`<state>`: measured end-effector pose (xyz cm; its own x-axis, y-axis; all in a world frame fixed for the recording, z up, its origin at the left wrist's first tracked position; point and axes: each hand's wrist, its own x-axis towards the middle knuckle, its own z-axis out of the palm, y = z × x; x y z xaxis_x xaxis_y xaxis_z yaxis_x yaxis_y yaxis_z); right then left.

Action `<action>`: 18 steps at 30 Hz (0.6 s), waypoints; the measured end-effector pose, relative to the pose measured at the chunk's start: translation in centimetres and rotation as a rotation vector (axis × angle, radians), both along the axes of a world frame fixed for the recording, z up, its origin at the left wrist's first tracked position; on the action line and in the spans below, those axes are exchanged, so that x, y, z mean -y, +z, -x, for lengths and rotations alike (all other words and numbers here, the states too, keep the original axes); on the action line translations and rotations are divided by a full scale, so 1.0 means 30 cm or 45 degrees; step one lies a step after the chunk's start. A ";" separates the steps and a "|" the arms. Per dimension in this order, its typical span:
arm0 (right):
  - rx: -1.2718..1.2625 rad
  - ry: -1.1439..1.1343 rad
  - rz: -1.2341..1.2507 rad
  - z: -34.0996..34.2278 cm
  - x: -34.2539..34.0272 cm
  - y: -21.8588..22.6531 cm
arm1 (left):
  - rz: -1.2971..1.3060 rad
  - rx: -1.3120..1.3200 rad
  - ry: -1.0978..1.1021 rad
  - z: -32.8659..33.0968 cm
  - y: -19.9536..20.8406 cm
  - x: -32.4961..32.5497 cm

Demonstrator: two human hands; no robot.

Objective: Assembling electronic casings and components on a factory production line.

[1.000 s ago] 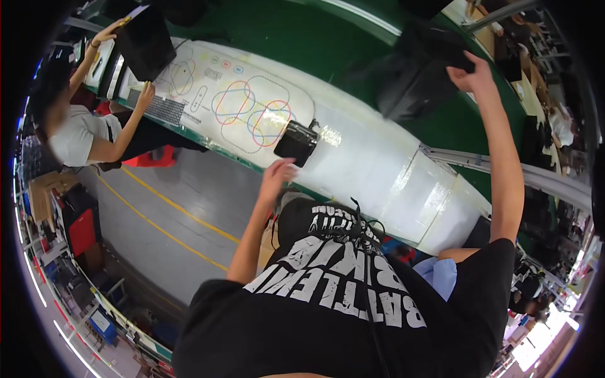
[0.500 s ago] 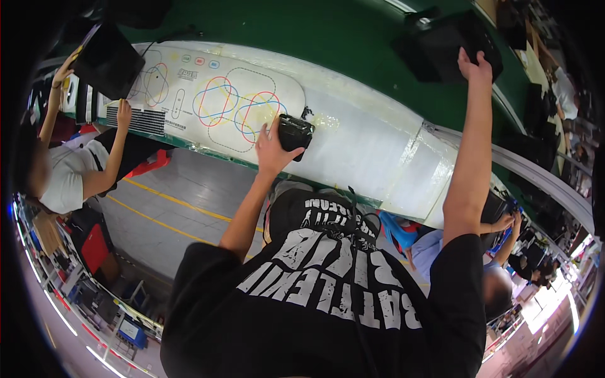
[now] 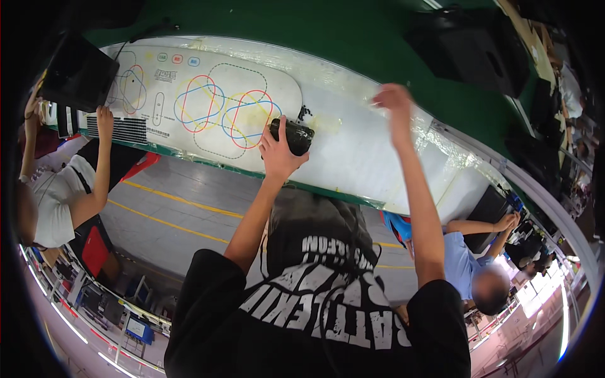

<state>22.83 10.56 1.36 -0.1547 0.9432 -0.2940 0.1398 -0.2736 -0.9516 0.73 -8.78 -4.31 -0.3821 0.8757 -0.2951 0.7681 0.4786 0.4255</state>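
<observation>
My left hand (image 3: 279, 157) is at the near edge of the white worktop (image 3: 353, 151), its fingers and thumb gripping a small black glossy block (image 3: 294, 135) that looks wrapped in plastic. What is inside the wrapping I cannot make out. My right hand (image 3: 393, 104) hovers over the worktop's far edge, smeared by motion, with no object visible in it. Beyond it, on the green surface (image 3: 353, 31), a large black boxy case (image 3: 471, 51) with a slot in its side stands at the far right, apart from my hand. A few small black bits (image 3: 305, 113) lie beside the block.
A printed mat (image 3: 208, 75) with coloured loops covers the worktop's left part. At far left a co-worker (image 3: 57, 201) holds another black case (image 3: 80, 72) above a black ribbed panel (image 3: 116, 131). Another person (image 3: 466, 258) works at the right. A metal rail (image 3: 542, 183) runs along the right side.
My right hand has come off the large black case and swung left and nearer, over the worktop. My left hand keeps its grip on the small block. The co-worker's case has lowered slightly.
</observation>
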 end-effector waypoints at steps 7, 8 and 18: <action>0.576 1.392 -0.850 0.308 0.003 -0.387 | -0.018 0.093 0.037 -0.032 -0.046 -0.031; 0.593 1.503 -0.939 0.327 -0.005 -0.412 | 0.010 0.088 0.044 -0.026 -0.051 -0.033; 0.350 1.713 -1.465 0.359 -0.024 -0.562 | 0.007 0.073 0.043 -0.022 -0.098 -0.047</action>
<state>12.08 11.27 -15.49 -0.9771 -0.0486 0.2070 -0.1439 0.8679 -0.4754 1.38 -7.36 -7.26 -0.3939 0.8608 -0.3223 0.7260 0.5064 0.4653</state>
